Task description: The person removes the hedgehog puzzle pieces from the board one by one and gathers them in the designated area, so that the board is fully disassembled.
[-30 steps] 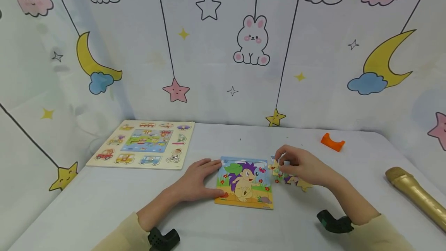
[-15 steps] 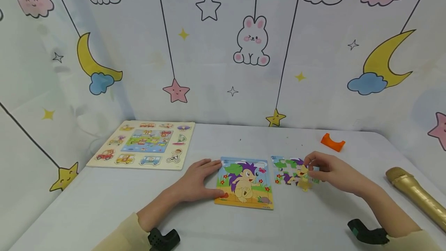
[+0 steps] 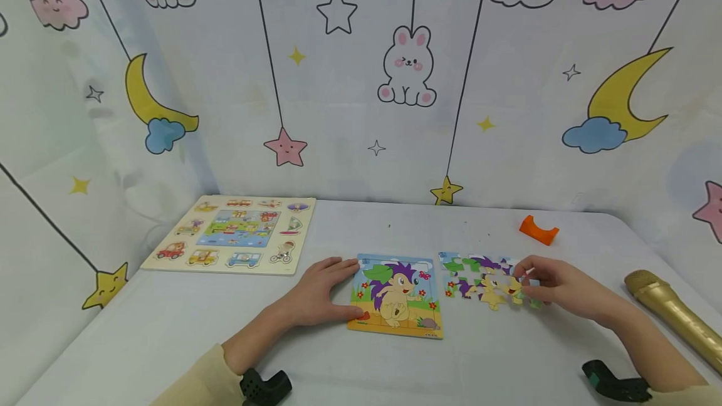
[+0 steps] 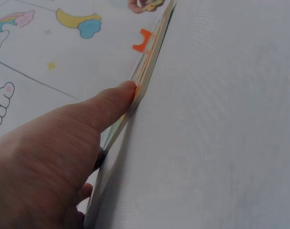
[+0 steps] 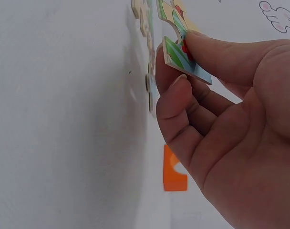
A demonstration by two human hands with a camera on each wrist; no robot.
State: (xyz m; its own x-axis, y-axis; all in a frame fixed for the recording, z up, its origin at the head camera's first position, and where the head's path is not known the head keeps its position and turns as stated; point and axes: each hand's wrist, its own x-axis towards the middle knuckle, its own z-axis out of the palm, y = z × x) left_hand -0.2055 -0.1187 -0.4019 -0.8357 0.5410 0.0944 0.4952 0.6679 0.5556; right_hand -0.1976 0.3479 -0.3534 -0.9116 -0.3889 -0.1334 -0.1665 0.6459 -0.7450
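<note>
A square puzzle board (image 3: 397, 296) with a purple hedgehog picture lies in the middle of the white table in the head view. Along its left edge rests my left hand (image 3: 316, 293), fingers stretched out, with the thumb at the lower corner; the left wrist view shows that thumb (image 4: 116, 100) against the board's side. To the board's right, several loose jigsaw pieces (image 3: 491, 296) lie spread out. At their right end my right hand (image 3: 555, 287) pinches a jigsaw piece (image 5: 176, 55), green, blue and red, between thumb and fingers. Part of that piece is hidden by the thumb.
A cream vehicle puzzle board (image 3: 218, 266) lies at the back left. Behind the loose pieces is an orange curved block (image 3: 538, 231). A gold microphone (image 3: 677, 318) lies at the right edge, near my right forearm. A patterned white curtain (image 3: 350, 93) encloses the table.
My right hand has moved right, from beside the hedgehog board to the far end of the loose pieces, uncovering the pieces on the left. My left hand and the board have stayed put.
</note>
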